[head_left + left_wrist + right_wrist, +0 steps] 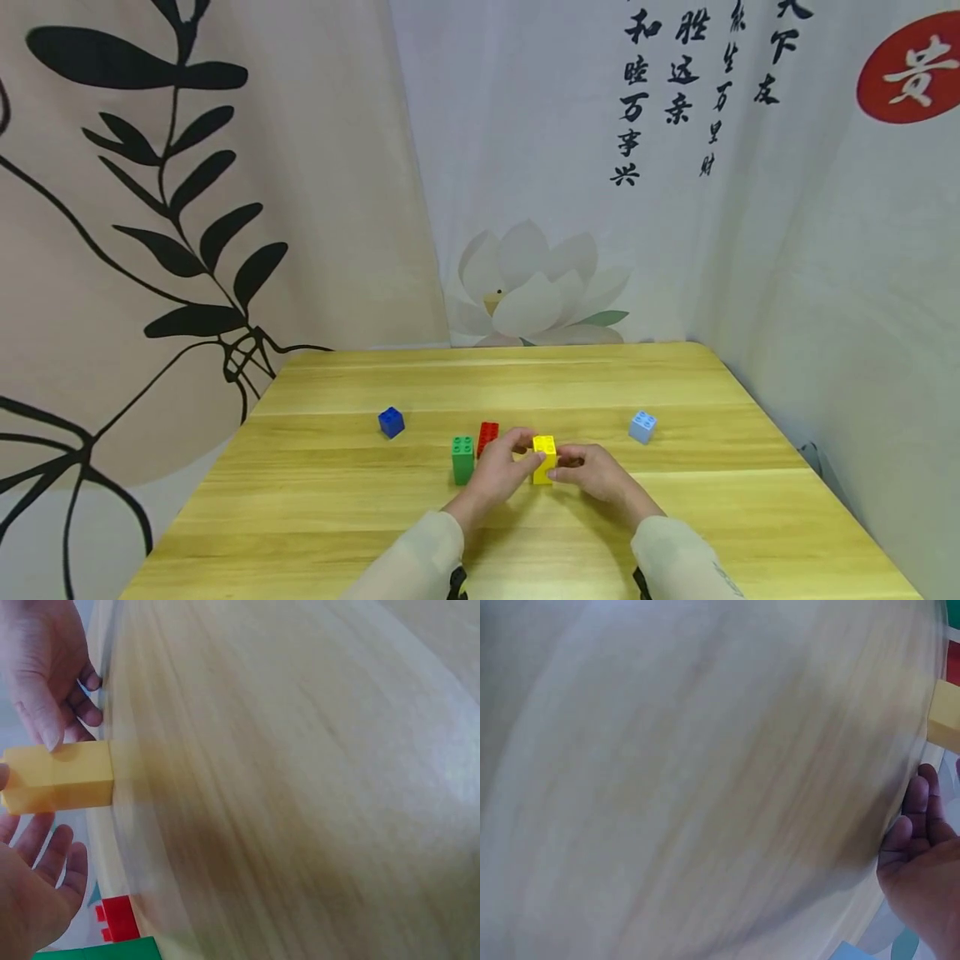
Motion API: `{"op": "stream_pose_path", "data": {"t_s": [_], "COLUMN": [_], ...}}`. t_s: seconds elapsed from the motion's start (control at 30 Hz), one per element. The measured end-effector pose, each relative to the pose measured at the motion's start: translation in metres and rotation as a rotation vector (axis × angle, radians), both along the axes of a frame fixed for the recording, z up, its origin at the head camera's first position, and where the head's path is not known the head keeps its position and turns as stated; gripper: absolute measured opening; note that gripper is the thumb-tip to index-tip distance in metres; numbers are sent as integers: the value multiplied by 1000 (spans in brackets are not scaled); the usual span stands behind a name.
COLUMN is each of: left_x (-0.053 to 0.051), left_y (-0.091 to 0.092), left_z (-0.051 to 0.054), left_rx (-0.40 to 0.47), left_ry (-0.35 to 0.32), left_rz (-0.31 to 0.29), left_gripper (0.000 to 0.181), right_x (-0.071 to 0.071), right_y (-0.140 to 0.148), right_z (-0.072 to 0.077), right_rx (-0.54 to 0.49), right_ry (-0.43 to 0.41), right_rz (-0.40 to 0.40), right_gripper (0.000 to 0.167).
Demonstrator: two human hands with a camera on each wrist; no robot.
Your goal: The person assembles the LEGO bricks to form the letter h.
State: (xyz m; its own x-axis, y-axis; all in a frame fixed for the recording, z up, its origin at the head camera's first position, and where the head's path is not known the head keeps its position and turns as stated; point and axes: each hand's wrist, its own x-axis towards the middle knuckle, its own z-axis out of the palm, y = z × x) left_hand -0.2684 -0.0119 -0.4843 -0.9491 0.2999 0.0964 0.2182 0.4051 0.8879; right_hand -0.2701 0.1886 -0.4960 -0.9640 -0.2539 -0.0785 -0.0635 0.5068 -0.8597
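Observation:
A tall yellow toy building block (543, 461) stands upright on the table, with a faint line across its middle in the left wrist view. Around its upper left side, my left hand (504, 468) pinches it with thumb and fingers. Lower on its right side, my right hand (597, 475) holds it, the right thumb (46, 724) against its face. Left of the left hand stands a tall green block (462, 460). A red block (487, 435) is just behind, partly hidden by that hand. In the right wrist view, the yellow block (946, 720) is cut off at the edge.
A dark blue block (391, 422) lies farther back on the left. Toward the back right is a light blue block (642, 427). All sit on a wooden table (360, 508), with a printed curtain (337, 167) hanging behind it.

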Motion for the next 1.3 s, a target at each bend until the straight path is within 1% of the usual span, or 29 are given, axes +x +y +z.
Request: {"op": "stream_pose_path", "data": {"t_s": [0.13, 0.23, 0.33, 0.43, 0.57, 0.67, 0.77, 0.83, 0.9, 0.97, 1.03, 1.13, 1.23, 1.3], "left_x": [1, 1, 1, 0, 1, 2, 3, 3, 2, -1, -7, -21, -37, -47], "left_y": [2, 2, 2, 3, 4, 5, 6, 5, 2, -5, -15, -35, -61, -78], "left_z": [2, 3, 2, 2, 2, 4, 12, 21, 33, 44, 54, 64, 67, 64], "left_rx": [-9, -6, -3, -3, -6, -20, -33, -29, -14, 12, 41, 81, 90, 75], "left_ry": [-9, -10, -7, -11, -14, 7, 48, 77, 102, 121, 131, 136, 131, 116], "left_rz": [8, 10, 3, 2, 6, 19, 36, 38, 27, 22, 30, 71, 125, 162], "left_gripper": [43, 43, 44, 44, 44, 45, 49, 50, 50, 48, 47, 45, 45, 46], "right_x": [1, 2, 2, 2, 2, 2, 2, 2, 2, 3, 5, 6, 6, 6], "right_y": [1, 1, 1, 1, 1, 0, 0, 0, -1, -1, -2, -4, -5, -4], "right_z": [2, 4, 7, 11, 13, 13, 12, 13, 12, 13, 13, 13, 12, 12], "right_rx": [4, -15, -51, -110, -161, -156, -135, -122, -113, -111, -108, -117, -121, -116], "right_ry": [4, 7, 13, 7, -5, -7, -8, -8, -7, -9, -13, -21, -24, -25], "right_rz": [6, -5, -37, -62, -71, -82, -92, -93, -98, -107, -119, -132, -138, -140], "right_gripper": [44, 47, 51, 54, 51, 51, 49, 49, 48, 48, 48, 47, 47, 48]}}
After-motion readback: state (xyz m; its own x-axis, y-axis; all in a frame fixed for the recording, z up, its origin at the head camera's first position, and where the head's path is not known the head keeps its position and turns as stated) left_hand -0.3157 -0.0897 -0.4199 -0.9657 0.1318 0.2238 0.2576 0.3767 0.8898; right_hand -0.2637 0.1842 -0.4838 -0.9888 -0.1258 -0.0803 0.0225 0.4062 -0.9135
